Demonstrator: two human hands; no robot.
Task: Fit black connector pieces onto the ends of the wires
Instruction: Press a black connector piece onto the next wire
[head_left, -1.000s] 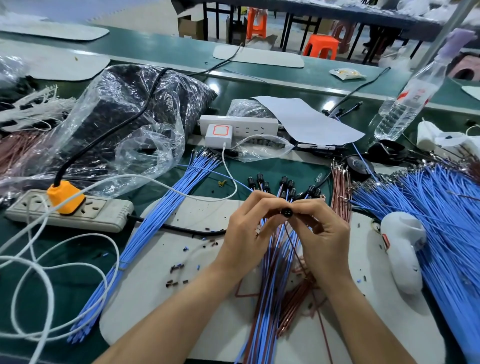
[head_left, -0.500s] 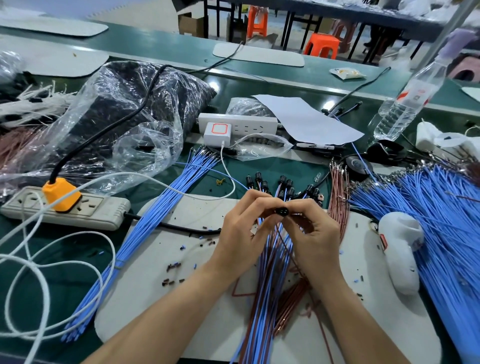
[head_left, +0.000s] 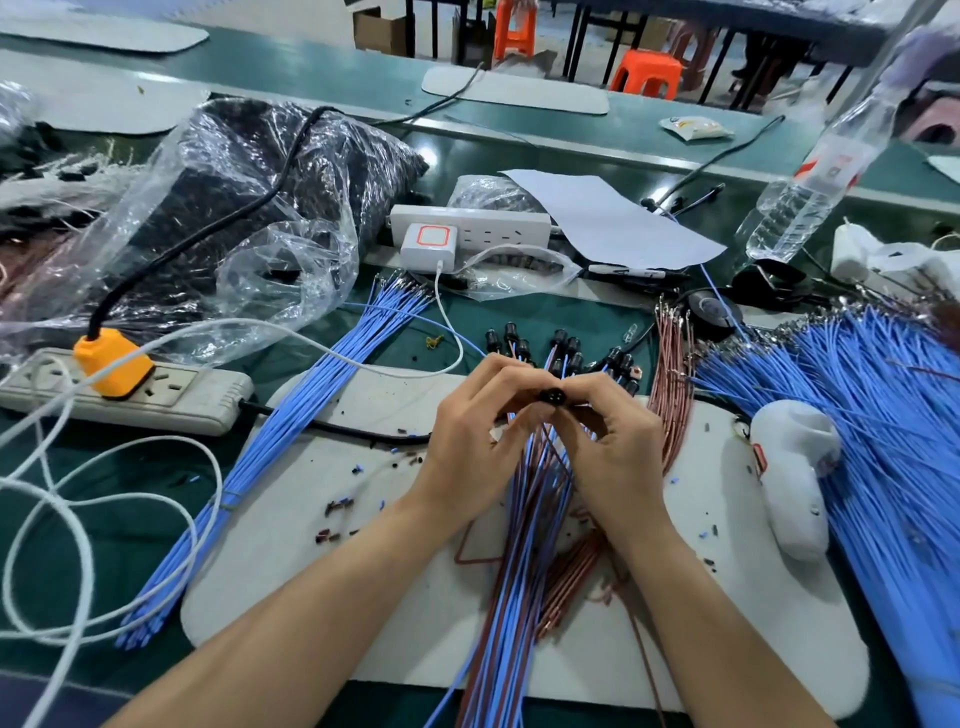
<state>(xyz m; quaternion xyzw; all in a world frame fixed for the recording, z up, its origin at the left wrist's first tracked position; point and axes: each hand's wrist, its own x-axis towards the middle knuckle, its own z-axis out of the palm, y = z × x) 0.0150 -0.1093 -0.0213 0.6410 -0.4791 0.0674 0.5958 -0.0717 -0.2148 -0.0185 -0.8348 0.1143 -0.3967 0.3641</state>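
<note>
Fingers (head_left: 511, 384) of left hand (head_left: 470, 457) and right hand (head_left: 613, 457) pinch black connector (head_left: 549, 396) | wires (head_left: 519, 545) beneath

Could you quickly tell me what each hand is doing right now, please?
Left hand: pinches the black connector.
Right hand: pinches the same connector.

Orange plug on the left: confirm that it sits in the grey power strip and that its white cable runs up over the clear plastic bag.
One detail is wrong. In the head view the orange plug does sit in the grey power strip, but its cable is black, not white. It runs up over the clear plastic bag as you say.
</note>
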